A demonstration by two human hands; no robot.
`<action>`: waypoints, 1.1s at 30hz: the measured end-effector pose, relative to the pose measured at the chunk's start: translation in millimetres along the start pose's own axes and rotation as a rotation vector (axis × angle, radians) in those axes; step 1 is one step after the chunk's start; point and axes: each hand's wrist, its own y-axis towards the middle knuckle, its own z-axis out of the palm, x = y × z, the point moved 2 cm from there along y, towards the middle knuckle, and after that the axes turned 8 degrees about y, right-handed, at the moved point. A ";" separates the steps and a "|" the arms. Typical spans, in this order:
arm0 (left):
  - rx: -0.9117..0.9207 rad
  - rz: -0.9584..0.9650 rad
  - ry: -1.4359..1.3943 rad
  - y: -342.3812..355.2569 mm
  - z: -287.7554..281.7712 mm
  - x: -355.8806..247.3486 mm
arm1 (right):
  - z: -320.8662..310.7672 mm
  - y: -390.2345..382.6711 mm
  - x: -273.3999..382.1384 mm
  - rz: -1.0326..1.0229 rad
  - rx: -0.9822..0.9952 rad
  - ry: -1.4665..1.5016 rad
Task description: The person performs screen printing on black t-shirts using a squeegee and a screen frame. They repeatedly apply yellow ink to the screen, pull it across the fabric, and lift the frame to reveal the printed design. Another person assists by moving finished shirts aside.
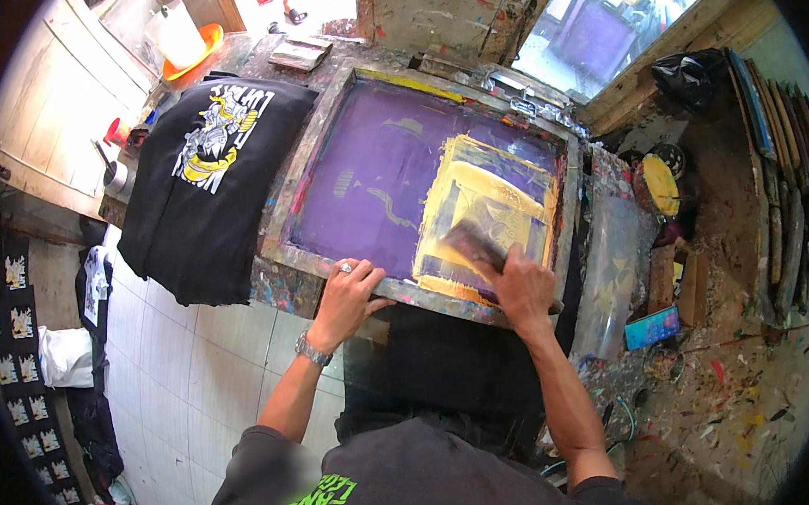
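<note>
A screen printing frame (310, 166) with purple mesh (352, 154) lies on the worktable, turned slightly clockwise. Thick yellow ink (493, 180) is spread over the right half of the mesh. My left hand (347, 298), with a ring and a metal wristwatch, grips the near rim, its fingers curled over the wood. My right hand (525, 291) is closed around the end of a brown squeegee (475, 246), tilted over the ink. Its lower edge is smeared and hard to make out. Black fabric (439, 361) hangs out from under the frame's near side.
Left of the frame lies black fabric with a yellow and white print (217, 139). At right are a plastic sheet (609, 272), a phone (652, 328), a yellow-coated container (660, 184) and several upright boards (775, 183). A white bucket (175, 37) stands at back left.
</note>
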 end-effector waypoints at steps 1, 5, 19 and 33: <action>-0.004 -0.001 0.005 2.1 0.8 1.7 | 2.3 -4.6 4.2 -0.084 0.021 0.018; -0.024 0.012 -0.008 1.2 4.8 2.5 | 8.1 -4.2 2.6 -0.364 0.106 0.102; -0.049 -0.015 -0.025 1.1 3.7 2.0 | -12.2 132.5 -40.3 -0.390 0.608 0.397; -0.002 0.119 0.223 120.2 10.2 -69.9 | -2.7 11.4 -31.3 -0.409 -0.097 0.103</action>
